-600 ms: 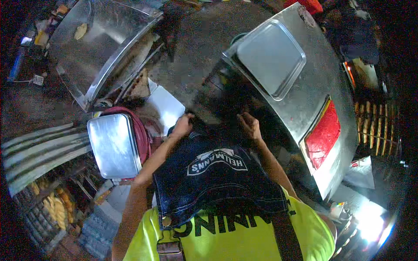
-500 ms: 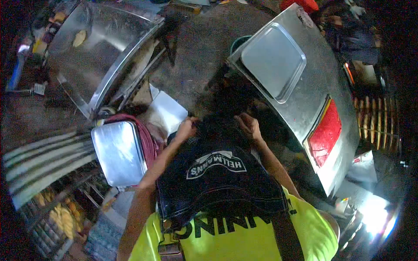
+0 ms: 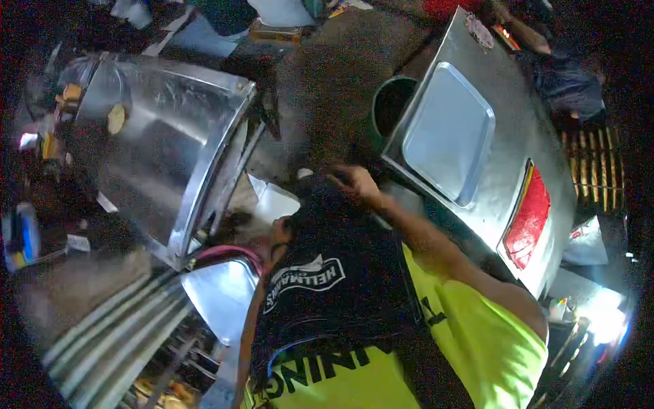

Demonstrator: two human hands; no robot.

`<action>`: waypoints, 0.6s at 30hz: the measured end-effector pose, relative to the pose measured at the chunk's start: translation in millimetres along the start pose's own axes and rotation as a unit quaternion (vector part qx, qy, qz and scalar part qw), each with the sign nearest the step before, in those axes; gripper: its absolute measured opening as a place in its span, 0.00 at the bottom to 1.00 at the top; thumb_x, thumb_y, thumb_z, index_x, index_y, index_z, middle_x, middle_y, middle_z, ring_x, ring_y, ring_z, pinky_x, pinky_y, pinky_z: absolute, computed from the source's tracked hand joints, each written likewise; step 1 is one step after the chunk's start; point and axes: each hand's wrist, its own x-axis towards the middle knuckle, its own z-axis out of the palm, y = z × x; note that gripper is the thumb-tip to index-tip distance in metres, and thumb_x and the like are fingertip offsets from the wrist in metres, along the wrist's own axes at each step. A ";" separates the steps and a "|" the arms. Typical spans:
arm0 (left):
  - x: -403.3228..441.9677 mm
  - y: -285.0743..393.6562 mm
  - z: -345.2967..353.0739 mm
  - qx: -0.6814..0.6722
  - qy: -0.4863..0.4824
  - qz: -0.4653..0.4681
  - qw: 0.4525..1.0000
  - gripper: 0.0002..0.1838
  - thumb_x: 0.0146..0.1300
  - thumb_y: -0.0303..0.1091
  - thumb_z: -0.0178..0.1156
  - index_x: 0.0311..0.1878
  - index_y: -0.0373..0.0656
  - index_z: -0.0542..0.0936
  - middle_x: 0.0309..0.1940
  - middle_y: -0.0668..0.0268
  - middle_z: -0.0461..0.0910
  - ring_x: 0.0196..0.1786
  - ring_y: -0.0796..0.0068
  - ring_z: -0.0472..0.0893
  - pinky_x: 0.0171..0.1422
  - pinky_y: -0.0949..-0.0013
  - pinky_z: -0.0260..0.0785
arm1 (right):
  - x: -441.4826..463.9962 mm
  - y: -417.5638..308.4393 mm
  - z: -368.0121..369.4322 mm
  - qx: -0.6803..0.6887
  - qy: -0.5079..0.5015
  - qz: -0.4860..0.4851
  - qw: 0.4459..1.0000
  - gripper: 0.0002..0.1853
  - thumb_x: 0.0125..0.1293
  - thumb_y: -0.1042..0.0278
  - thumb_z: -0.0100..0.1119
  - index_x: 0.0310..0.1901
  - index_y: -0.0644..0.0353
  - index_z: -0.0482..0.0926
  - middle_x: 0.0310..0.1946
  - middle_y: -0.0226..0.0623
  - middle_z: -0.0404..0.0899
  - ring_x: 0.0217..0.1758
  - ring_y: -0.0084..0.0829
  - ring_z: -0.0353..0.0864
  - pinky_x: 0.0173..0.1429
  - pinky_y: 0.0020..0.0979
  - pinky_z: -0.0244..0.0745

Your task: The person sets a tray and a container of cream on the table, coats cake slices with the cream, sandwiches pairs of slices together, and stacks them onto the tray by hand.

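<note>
Presently, we find both hands close to the dark apron (image 3: 351, 269), which is already on the body, over the yellow shirt (image 3: 480, 324). So far, we judge, the wearing of it is done; how much remains at its far edge we cannot say, because that part lies in deep shadow. The right hand (image 3: 357, 183) is at this far edge, near the middle, with its fingers bent, but whether they are closed on the cloth we cannot tell. The left hand (image 3: 281, 230) is at the apron's left side, just beside the white flat piece (image 3: 278, 202), and it is partly hidden, so its grip also we cannot tell. The two hands are apart from each other.

Compared with the earlier frames, the right hand has come inwards from the right side, and the lettering (image 3: 303, 279) has shifted to the left and tilted. Now the bright metal tray (image 3: 225, 300) is partly covered by the left arm, while the green bin (image 3: 377, 129) shows more fully.
</note>
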 end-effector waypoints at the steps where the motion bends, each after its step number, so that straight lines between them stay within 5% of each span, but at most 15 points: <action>1: 10.5 -9.9 -10.1 0.008 0.006 -0.002 1.000 0.20 0.62 0.35 0.61 0.58 0.43 0.81 0.42 0.56 0.83 0.42 0.53 0.81 0.48 0.56 0.75 | 25.6 -18.2 -2.0 0.030 0.040 -0.068 0.996 0.16 0.74 0.56 0.64 0.51 0.61 0.83 0.29 0.50 0.80 0.29 0.44 0.81 0.36 0.43 0.75; 3: 40.7 -47.3 -23.8 0.023 0.035 0.018 0.999 0.20 0.63 0.36 0.62 0.58 0.44 0.82 0.39 0.57 0.83 0.41 0.55 0.82 0.47 0.57 0.76 | 91.2 -52.3 -15.2 0.064 0.097 -0.139 0.984 0.14 0.74 0.56 0.63 0.48 0.60 0.83 0.29 0.50 0.79 0.31 0.50 0.82 0.37 0.45 0.75; 5: 66.3 -83.2 -29.6 0.020 0.105 0.066 0.992 0.19 0.63 0.36 0.64 0.57 0.45 0.83 0.34 0.58 0.82 0.38 0.60 0.83 0.45 0.60 0.76 | 138.2 -72.9 -29.7 -0.037 0.016 -0.104 0.994 0.18 0.73 0.46 0.58 0.44 0.53 0.81 0.30 0.50 0.83 0.36 0.56 0.84 0.40 0.53 0.78; 6: 91.1 5.3 -86.9 -0.064 -0.001 -0.110 0.992 0.18 0.66 0.37 0.65 0.57 0.44 0.83 0.39 0.58 0.84 0.40 0.63 0.83 0.45 0.61 0.76 | 150.2 -85.4 -40.6 -0.035 0.020 -0.089 0.995 0.18 0.73 0.46 0.58 0.44 0.53 0.81 0.30 0.50 0.83 0.36 0.56 0.84 0.40 0.53 0.78; 7: 115.9 35.1 -109.7 -0.046 -0.042 -0.135 0.989 0.18 0.68 0.36 0.63 0.58 0.41 0.82 0.45 0.57 0.85 0.45 0.66 0.84 0.49 0.63 0.77 | 160.6 -99.1 -52.5 -0.015 0.056 -0.105 0.993 0.18 0.73 0.45 0.57 0.41 0.54 0.79 0.28 0.49 0.82 0.34 0.57 0.83 0.39 0.54 0.77; 9: 156.8 76.7 -138.0 -0.089 0.028 0.012 0.996 0.16 0.70 0.31 0.61 0.58 0.39 0.82 0.50 0.56 0.84 0.49 0.65 0.83 0.53 0.63 0.77 | 177.4 -104.7 -66.8 0.003 0.098 -0.119 0.988 0.19 0.74 0.45 0.57 0.38 0.54 0.77 0.26 0.49 0.81 0.33 0.58 0.83 0.37 0.55 0.77; 15: 273.4 75.9 -162.7 -0.137 0.011 0.071 0.988 0.16 0.70 0.26 0.61 0.60 0.38 0.81 0.50 0.59 0.83 0.50 0.68 0.82 0.54 0.65 0.76 | 196.7 -85.5 -79.4 -0.024 0.178 -0.030 0.983 0.17 0.75 0.55 0.59 0.34 0.60 0.77 0.27 0.50 0.77 0.31 0.56 0.79 0.35 0.51 0.70; 18: 345.8 130.0 -215.9 -0.133 -0.013 0.133 0.982 0.14 0.72 0.28 0.61 0.58 0.42 0.82 0.48 0.62 0.84 0.49 0.72 0.82 0.50 0.66 0.76 | 185.7 -76.4 -77.1 -0.021 0.176 0.046 0.983 0.17 0.75 0.55 0.59 0.33 0.60 0.76 0.26 0.51 0.77 0.32 0.57 0.79 0.35 0.51 0.71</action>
